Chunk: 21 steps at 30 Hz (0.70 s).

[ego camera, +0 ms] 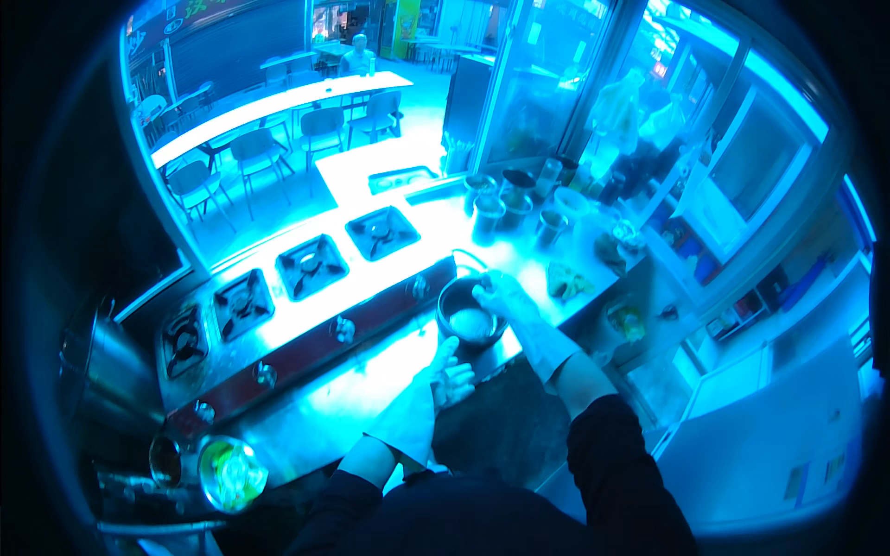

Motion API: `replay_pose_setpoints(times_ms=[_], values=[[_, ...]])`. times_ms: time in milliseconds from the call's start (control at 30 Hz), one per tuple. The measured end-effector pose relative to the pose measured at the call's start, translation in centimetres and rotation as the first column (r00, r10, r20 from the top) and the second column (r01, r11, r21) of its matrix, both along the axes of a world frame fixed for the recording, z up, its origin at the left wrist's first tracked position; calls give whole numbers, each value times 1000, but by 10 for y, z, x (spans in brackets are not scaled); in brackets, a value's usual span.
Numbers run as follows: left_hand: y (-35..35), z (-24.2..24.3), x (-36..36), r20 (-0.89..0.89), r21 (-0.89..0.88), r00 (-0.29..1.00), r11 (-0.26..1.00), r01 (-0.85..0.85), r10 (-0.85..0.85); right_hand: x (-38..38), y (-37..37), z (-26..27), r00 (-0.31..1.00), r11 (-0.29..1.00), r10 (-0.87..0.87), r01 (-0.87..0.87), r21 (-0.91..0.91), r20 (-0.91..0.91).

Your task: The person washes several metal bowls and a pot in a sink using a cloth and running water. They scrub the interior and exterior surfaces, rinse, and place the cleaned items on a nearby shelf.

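Observation:
A dark round pot [443,311] stands at the front right of the steel counter, with a pale round patch inside that I cannot identify. My right hand [495,293], in a thin disposable glove with a loose cuff, grips the pot's right rim, its fingertips over the inside. Gloved as well, my left hand [450,379] is held just in front of the pot, fingers apart and nothing in it. Its thumb side is close to the pot's near edge; whether they touch is unclear. A curved hose or thin pipe [473,258] arches behind the pot.
Several gas burners [311,265] line the counter behind a dark red panel with knobs [343,329]. Metal canisters [489,217] crowd the back right. A folded cloth [567,281] lies right. A bowl of greens [233,474] and tall stockpot [115,375] are left. Beyond sits a person [359,59].

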State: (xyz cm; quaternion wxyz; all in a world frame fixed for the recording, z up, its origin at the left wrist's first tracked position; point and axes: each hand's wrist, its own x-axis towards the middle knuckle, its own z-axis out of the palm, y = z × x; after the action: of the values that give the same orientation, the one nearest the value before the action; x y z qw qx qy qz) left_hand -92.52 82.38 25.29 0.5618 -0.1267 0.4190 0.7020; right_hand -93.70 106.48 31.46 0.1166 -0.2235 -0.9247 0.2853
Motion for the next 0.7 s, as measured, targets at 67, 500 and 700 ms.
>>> replay_pose_setpoints(times_ms=[67, 500, 700], values=[[28, 6, -11, 117, -42, 993, 999, 7, -2, -16, 19, 1, 995, 987, 94, -99, 124, 47], [88, -40, -1, 79, 232, 955, 926, -297, 287, -132, 115, -52, 359, 522, 852, -628, -577, 380], [108, -21, 21, -288, -93, 875, 898, -431, 390, -139, 140, -28, 312, 616, 660, -745, -255, 683]])
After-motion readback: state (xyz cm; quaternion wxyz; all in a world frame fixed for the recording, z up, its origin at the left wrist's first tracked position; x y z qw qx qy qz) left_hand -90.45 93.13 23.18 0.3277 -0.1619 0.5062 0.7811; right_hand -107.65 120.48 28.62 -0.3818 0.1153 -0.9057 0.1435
